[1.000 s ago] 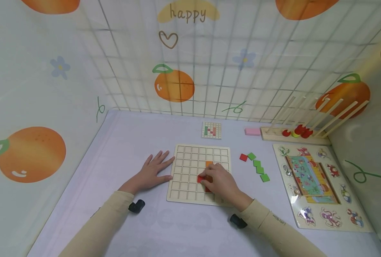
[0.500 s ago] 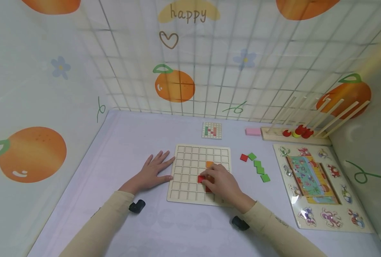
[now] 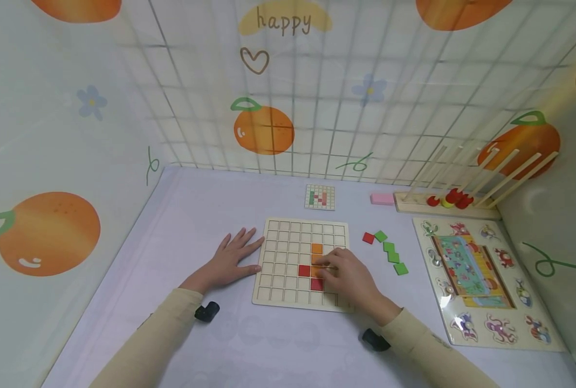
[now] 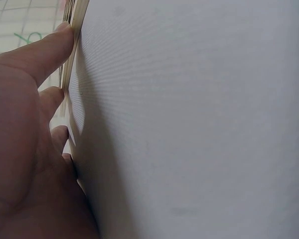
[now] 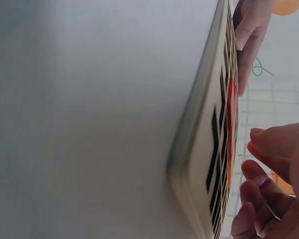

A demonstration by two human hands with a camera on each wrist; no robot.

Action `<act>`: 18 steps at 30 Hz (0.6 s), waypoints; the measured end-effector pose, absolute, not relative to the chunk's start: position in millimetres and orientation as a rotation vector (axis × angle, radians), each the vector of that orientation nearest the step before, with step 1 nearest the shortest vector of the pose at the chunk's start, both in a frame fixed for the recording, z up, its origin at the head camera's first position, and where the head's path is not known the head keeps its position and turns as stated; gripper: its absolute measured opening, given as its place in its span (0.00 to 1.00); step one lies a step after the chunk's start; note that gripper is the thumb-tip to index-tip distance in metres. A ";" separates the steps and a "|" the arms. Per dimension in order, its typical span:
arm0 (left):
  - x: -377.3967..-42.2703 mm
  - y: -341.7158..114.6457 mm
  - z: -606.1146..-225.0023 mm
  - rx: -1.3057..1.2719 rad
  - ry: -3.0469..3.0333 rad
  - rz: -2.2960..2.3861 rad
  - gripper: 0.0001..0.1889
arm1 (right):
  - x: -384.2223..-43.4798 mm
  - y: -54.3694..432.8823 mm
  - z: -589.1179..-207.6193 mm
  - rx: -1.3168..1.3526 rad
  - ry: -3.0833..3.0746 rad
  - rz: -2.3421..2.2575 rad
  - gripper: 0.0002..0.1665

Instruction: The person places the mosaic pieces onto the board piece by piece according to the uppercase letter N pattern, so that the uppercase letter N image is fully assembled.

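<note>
A wooden grid board (image 3: 278,269) lies at the middle of the table. Set in its squares are orange tiles (image 3: 316,248) in a column, a red tile (image 3: 316,284) below them and another red tile (image 3: 304,270) to the left. My left hand (image 3: 227,261) rests with fingers spread, thumb and index fingertip at the board's left edge. Over the board's right side is my right hand (image 3: 351,277), partly hiding the orange column. In the right wrist view its fingers (image 5: 256,172) are loosely bent, with nothing between them, apart from the board.
Right of the board lie a loose red tile (image 3: 368,237) and several green tiles (image 3: 389,247). Behind stand a small pattern card (image 3: 319,196), a pink block (image 3: 382,199) and a peg stand (image 3: 414,206) with beads. A picture puzzle board (image 3: 436,291) lies far right.
My right hand has let go of the red tile, which stays in its square, and has drawn back to the right, uncovering more tiles. The left hand has not moved.
</note>
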State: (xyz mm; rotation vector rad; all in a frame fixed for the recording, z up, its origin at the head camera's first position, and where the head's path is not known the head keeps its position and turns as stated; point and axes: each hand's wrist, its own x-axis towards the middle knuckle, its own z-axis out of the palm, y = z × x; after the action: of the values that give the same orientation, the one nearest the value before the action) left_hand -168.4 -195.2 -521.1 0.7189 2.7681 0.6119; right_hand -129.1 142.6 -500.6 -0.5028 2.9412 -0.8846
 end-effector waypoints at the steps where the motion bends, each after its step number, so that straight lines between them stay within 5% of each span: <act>1: -168.5 -195.4 -521.3 0.718 2.767 0.613 0.42 | -129.0 144.2 -500.5 -0.492 2.942 -0.880 0.12; 18: -167.1 -193.7 -518.6 0.725 2.776 0.629 0.41 | -131.7 177.3 -498.8 -0.324 2.973 -0.848 0.13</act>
State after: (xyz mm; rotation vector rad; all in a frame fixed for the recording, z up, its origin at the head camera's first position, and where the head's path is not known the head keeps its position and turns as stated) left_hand -167.1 -193.7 -518.6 0.7255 2.7755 0.6287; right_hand -131.7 177.3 -498.8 -0.3242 2.9727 -0.8480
